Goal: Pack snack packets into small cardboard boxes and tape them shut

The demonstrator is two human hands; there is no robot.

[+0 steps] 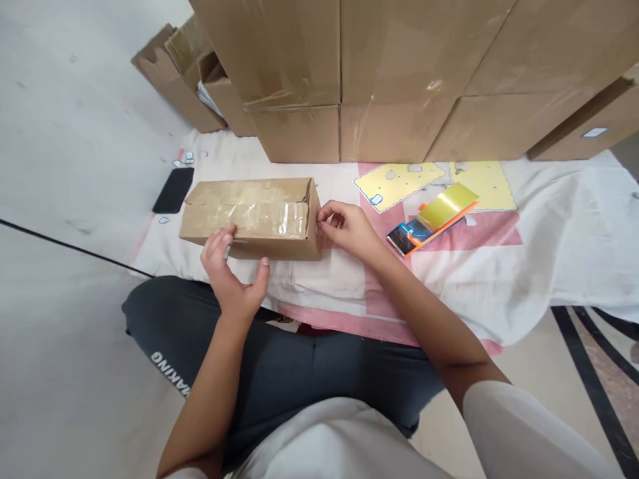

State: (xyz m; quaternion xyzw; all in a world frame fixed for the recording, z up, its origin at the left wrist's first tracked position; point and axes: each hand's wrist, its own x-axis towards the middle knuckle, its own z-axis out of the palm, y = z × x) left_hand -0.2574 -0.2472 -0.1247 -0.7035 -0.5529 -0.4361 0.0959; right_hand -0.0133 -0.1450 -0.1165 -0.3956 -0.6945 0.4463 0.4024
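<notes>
A long cardboard box [249,199] lies on the cloth before me, with shiny clear tape [269,216] along its top. My left hand [232,279] is at its near side, thumb and fingers apart, the fingertips against the front top edge. Something small and greyish shows by one of its fingers, too small to name. At the box's right end, my right hand [347,226] is closed in a pinch close to the end face. What lies between those fingertips, if anything, is hidden. To the right of that hand rests an orange and blue tape dispenser [432,219] with a yellowish roll.
Stacked cardboard boxes [389,80] form a wall at the back. Opened cartons [184,80] lean at the back left, beside the white wall. A black phone [173,190] lies left of the box. Yellow patches [399,183] show on the white and pink cloth [459,273].
</notes>
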